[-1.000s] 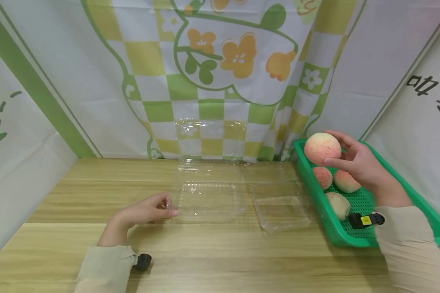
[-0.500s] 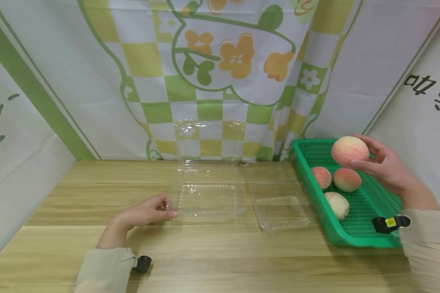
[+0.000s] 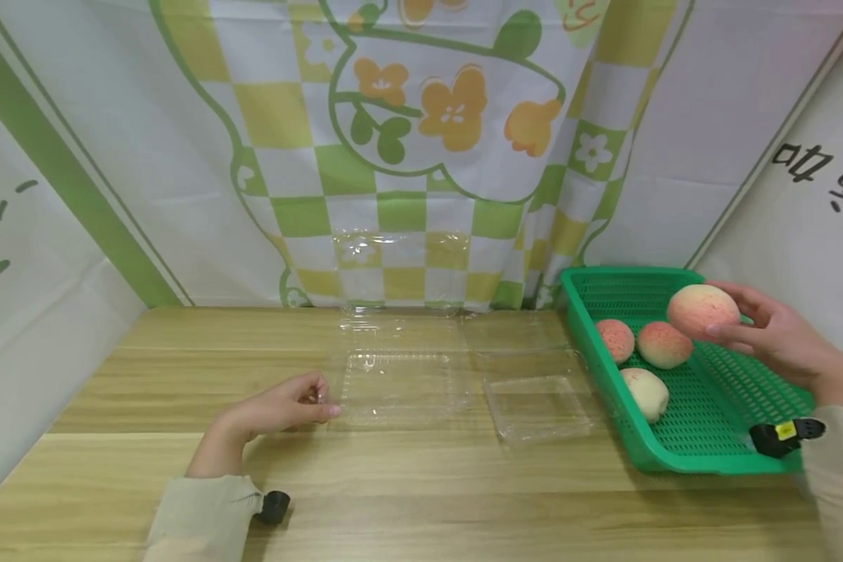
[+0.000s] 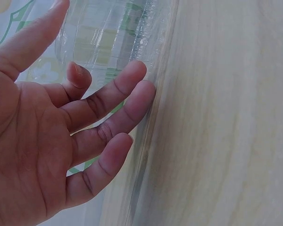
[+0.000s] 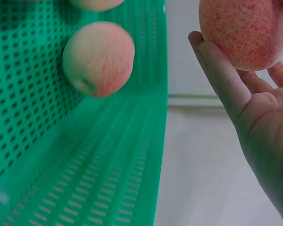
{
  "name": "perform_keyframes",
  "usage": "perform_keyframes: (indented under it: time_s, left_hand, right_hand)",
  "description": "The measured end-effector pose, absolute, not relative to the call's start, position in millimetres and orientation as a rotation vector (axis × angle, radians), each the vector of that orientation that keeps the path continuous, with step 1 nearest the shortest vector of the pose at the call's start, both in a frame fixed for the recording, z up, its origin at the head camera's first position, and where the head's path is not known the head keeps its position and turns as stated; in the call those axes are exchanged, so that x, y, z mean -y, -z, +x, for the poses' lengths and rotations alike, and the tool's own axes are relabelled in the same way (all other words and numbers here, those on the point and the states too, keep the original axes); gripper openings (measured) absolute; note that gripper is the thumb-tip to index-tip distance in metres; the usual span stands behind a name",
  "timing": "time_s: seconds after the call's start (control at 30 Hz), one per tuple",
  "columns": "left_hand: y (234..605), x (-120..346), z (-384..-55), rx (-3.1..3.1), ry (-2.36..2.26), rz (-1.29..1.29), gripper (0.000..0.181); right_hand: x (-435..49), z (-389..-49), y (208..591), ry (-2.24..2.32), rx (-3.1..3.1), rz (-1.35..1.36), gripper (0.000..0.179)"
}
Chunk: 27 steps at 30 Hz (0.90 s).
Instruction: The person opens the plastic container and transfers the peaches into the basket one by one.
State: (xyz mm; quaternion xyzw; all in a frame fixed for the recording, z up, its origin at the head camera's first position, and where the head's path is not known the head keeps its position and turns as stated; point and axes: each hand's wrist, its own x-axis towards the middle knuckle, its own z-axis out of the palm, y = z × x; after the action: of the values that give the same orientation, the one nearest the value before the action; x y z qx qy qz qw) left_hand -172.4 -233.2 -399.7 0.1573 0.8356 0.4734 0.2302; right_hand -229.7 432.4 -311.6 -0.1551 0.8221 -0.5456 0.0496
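My right hand (image 3: 787, 339) holds a pink and cream peach (image 3: 702, 308) over the right part of the green basket (image 3: 649, 460). In the right wrist view, fingers and thumb go round this speckled peach (image 5: 247, 35). Inside the basket lie two reddish peaches (image 3: 665, 345) and a paler peach (image 3: 646, 394), all along its left side. My left hand (image 3: 277, 404) rests beside the left edge of a clear plastic container (image 3: 403, 386), whose lid (image 3: 402, 269) stands up behind. The left wrist view has that hand's fingers (image 4: 118, 115) loosely bent, with nothing held.
A smaller clear container (image 3: 542, 406) sits between the larger one and the basket. Behind the wooden table (image 3: 407, 499) hangs a printed checked curtain (image 3: 403, 172). White panels close off both sides.
My right hand has carried the peach to the right and slightly down over the basket, uncovering more of the peaches inside. The left hand stays where it was.
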Motion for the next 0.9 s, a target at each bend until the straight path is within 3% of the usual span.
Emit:
perform_keyframes:
  time_s: [0.3, 0.9]
  left_hand:
    - [398.3, 230.8, -170.3, -2.292, -1.3, 0.442, 0.034]
    - [398.4, 229.8, -170.2, -2.311, -1.305, 0.437, 0.033]
  right_hand:
    - [-441.4, -228.7, 313.3, 1.176, -2.669, -0.401, 0.066]
    - [-460.0, -246.1, 328.0, 1.158, -2.259, -0.323, 0.058]
